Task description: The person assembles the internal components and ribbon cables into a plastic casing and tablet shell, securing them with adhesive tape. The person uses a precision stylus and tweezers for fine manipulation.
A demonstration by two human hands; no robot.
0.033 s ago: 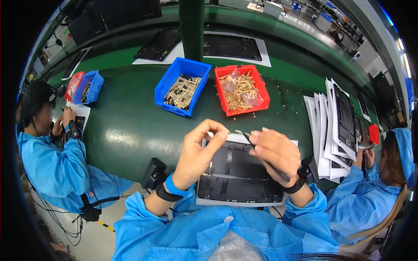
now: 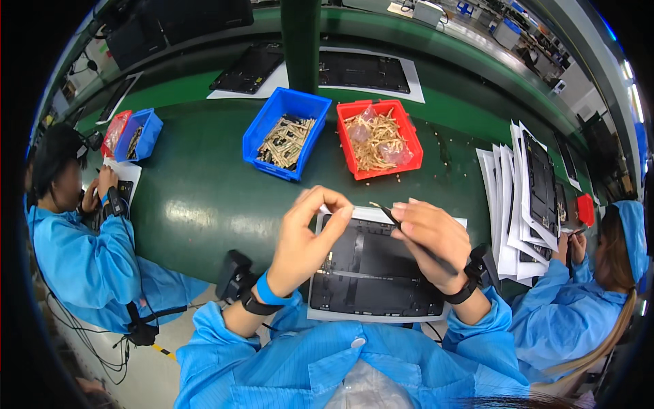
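Note:
Over a black flat device panel (image 2: pixel 381 273), my right hand (image 2: pixel 429 235) grips black tweezers (image 2: pixel 442 262), their tips pointing up and left. A small tan strip (image 2: pixel 375 204) shows at the tips. My left hand (image 2: pixel 306 228) is just left of the tips, thumb and forefinger pinched together; whatever may be between them is too small to make out. The panel lies on a white sheet (image 2: pixel 344 317) and is partly covered by both hands.
Beyond my hands stand a blue bin (image 2: pixel 257 140) of small metallic strips and a red bin (image 2: pixel 346 146) of tan strips and clear plastic. Stacked panels with white sheets (image 2: pixel 501 211) lie at right. Co-workers (image 2: pixel 88 245) sit on both sides.
My left hand has shifted slightly left, widening the gap between its fingertips and the tweezers. The right hand, still on the tweezers, has barely moved.

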